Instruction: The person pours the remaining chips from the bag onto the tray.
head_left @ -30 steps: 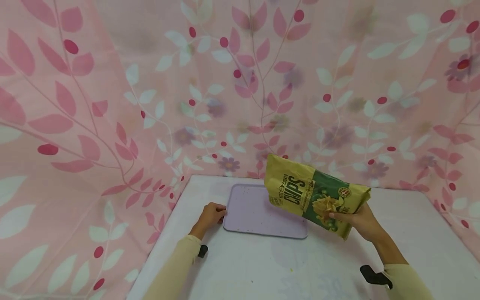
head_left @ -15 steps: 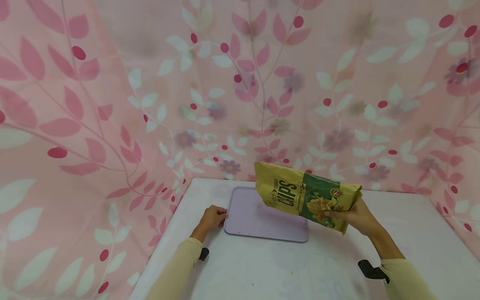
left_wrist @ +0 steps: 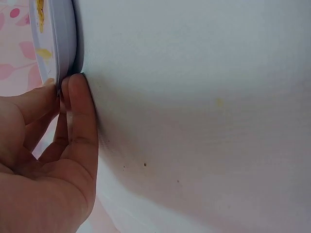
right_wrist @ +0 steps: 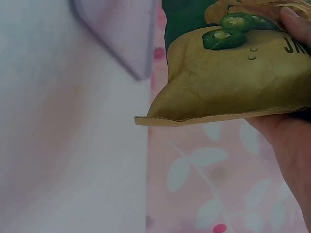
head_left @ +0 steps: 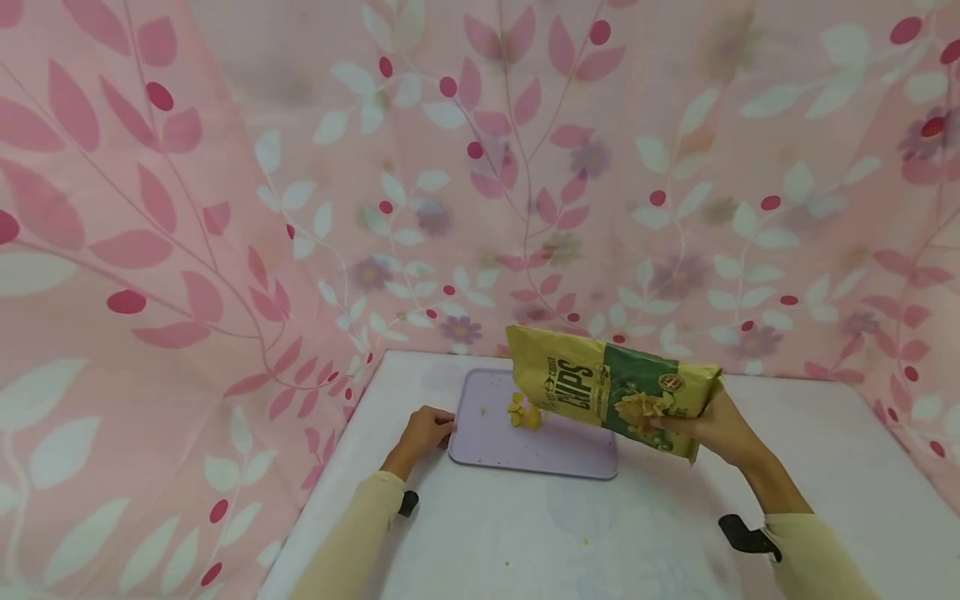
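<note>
My right hand [head_left: 726, 432] grips a yellow and green bag of chips [head_left: 600, 387] near its bottom end, thumb across the front. The bag tilts down to the left, its mouth over the lilac tray [head_left: 487, 443]. A small pile of yellow chips [head_left: 523, 414] lies on the tray just below the mouth. At the tray's left edge, my left hand [head_left: 427, 428] pinches the rim. The left wrist view shows the thumb on top of the rim and the fingers [left_wrist: 80, 104] under it. The right wrist view shows the bag's crimped bottom seam [right_wrist: 194, 120].
The tray rests on a white-covered table [head_left: 525, 533], with a few tiny crumbs on the cloth. Pink leaf-patterned curtain [head_left: 480, 208] encloses the back and sides. A black wrist strap piece [head_left: 750, 537] hangs from the right sleeve.
The bag has shifted left and a bit lower over the tray. Chips have dropped from it onto the tray in the last half second. The left hand has stayed at the rim.
</note>
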`<action>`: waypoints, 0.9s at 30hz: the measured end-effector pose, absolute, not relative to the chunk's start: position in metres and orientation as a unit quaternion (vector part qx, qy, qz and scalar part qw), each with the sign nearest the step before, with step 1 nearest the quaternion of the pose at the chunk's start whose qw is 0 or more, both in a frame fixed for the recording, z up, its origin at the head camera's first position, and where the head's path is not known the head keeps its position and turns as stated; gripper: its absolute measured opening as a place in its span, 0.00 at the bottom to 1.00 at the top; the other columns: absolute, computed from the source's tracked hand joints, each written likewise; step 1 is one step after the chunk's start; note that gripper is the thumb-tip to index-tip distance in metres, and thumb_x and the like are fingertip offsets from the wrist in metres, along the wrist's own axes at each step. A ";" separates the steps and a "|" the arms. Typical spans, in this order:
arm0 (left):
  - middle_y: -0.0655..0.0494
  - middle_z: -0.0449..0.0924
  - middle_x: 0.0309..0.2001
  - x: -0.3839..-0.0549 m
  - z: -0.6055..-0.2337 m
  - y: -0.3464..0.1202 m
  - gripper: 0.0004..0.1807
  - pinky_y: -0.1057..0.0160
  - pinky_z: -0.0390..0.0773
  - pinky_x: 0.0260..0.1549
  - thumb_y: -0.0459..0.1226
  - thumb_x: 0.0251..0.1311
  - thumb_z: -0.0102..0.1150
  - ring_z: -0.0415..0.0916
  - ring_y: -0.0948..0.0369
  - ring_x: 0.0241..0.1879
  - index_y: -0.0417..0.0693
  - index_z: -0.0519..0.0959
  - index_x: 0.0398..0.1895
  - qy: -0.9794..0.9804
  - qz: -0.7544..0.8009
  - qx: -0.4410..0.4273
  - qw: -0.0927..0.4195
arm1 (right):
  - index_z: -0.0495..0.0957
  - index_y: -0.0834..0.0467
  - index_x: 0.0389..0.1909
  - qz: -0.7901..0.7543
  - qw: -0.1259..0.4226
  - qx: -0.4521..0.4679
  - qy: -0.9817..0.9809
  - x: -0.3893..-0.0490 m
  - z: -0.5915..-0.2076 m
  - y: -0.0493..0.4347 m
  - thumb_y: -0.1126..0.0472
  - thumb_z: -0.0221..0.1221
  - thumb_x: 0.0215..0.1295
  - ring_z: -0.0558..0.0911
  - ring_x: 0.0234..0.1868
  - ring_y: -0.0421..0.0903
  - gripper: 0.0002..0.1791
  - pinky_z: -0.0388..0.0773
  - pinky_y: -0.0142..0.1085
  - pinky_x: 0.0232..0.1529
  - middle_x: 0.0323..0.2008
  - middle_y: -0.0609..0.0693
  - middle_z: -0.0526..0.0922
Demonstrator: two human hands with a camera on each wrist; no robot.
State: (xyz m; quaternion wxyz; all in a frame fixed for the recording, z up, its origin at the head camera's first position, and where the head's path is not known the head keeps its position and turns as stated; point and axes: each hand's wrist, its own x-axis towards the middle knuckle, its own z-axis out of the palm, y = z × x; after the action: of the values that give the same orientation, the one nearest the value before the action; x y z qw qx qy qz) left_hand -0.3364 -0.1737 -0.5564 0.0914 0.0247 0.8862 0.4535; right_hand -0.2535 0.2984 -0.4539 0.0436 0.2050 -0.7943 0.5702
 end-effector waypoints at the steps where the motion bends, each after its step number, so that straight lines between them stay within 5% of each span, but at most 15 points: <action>1: 0.46 0.84 0.36 -0.336 -0.555 -0.174 0.15 0.63 0.84 0.27 0.30 0.63 0.61 0.81 0.60 0.27 0.32 0.81 0.51 0.886 0.454 0.024 0.093 | 0.71 0.60 0.59 0.568 0.046 0.203 -0.796 -0.254 -0.453 0.298 0.69 0.71 0.54 0.85 0.44 0.46 0.32 0.84 0.39 0.41 0.47 0.55 0.84; 8: 0.48 0.84 0.31 -0.336 -0.554 -0.174 0.14 0.64 0.84 0.24 0.28 0.63 0.60 0.80 0.61 0.24 0.29 0.81 0.51 0.880 0.464 0.027 0.097 | 0.68 0.59 0.59 0.512 0.010 0.117 -0.851 -0.252 -0.450 0.293 0.57 0.74 0.52 0.83 0.45 0.40 0.36 0.82 0.36 0.43 0.49 0.58 0.82; 17: 0.47 0.84 0.33 -0.338 -0.556 -0.174 0.15 0.64 0.84 0.23 0.28 0.63 0.60 0.80 0.61 0.25 0.31 0.80 0.52 0.873 0.477 0.024 0.097 | 0.73 0.60 0.56 0.520 0.041 0.179 -0.834 -0.254 -0.437 0.290 0.62 0.73 0.53 0.85 0.43 0.44 0.30 0.83 0.37 0.41 0.46 0.60 0.84; 23: 0.49 0.82 0.32 -0.341 -0.561 -0.175 0.19 0.64 0.83 0.21 0.29 0.63 0.61 0.79 0.62 0.23 0.35 0.79 0.57 0.879 0.467 0.024 0.093 | 0.71 0.60 0.57 0.487 0.010 0.129 -0.864 -0.251 -0.444 0.289 0.55 0.74 0.52 0.83 0.45 0.47 0.33 0.82 0.40 0.44 0.47 0.59 0.83; 27: 0.50 0.81 0.31 -0.339 -0.561 -0.175 0.22 0.64 0.83 0.21 0.30 0.62 0.61 0.79 0.62 0.22 0.39 0.76 0.61 0.884 0.458 0.035 0.089 | 0.71 0.61 0.56 0.499 0.047 0.136 -0.855 -0.249 -0.440 0.291 0.59 0.74 0.52 0.84 0.42 0.45 0.32 0.84 0.40 0.39 0.45 0.61 0.83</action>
State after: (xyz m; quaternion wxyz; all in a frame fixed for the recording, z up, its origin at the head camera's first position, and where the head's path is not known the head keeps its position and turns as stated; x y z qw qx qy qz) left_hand -0.3389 -0.1748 -0.5613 0.0894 0.0353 0.8838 0.4579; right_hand -0.2486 0.2907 -0.4396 0.0473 0.1360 -0.8548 0.4986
